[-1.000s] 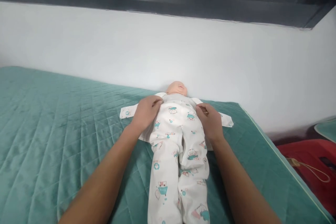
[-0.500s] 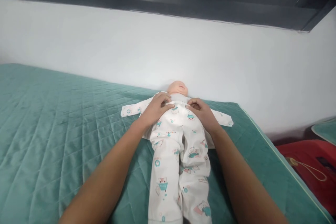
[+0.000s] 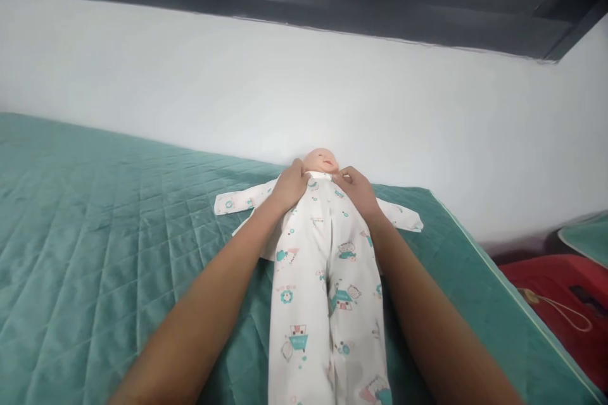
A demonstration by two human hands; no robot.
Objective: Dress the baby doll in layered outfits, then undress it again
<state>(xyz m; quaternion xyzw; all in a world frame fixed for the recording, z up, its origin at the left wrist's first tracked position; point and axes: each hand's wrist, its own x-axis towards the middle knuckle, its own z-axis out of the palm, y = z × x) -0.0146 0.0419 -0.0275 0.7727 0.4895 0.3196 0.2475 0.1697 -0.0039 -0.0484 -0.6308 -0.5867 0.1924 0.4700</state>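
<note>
While one green quilted cover (image 3: 156, 215) spreads beneath, one of two printed sleeves (image 3: 232, 202) points left; the left hand (image 3: 291, 188) pinches the top edge of the white printed trousers (image 3: 327, 234), whose two legs run off below; one doll (image 3: 322, 161) lies centrally, its body hidden; the right hand (image 3: 357, 193), apart from the left, pinches the trousers' other top corner, fingertips hard to make out; rightmost, one red object (image 3: 555, 297) is cut off.

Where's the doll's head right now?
In the head view, the doll's head is near centre, just beyond the two hands, in front of the white wall.
</note>
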